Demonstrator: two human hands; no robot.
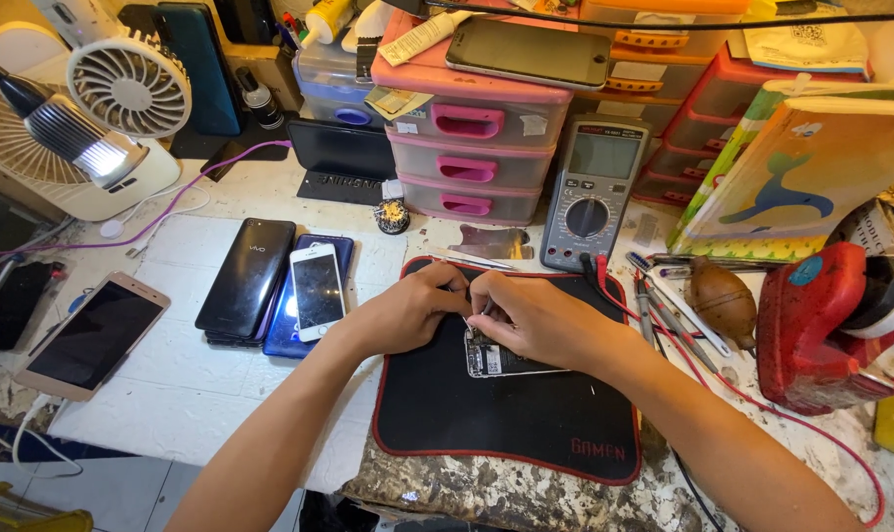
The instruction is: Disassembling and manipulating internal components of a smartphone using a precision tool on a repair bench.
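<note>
An opened phone (496,357) with its insides showing lies on a black mat with a red border (506,419). My left hand (415,305) curls over the phone's upper left end, fingers pinched together at it. My right hand (535,317) rests over the phone's top, fingers closed on a thin metal tool (485,309) that points down into the phone. The tool's tip and most of the phone's upper half are hidden under my fingers.
Several phones (269,286) lie stacked left of the mat, another phone (92,335) further left. A multimeter (593,192) and pink drawer boxes (471,123) stand behind. Tweezers and screwdrivers (663,315), a brown blower bulb (723,300) and a red stand (811,325) sit to the right.
</note>
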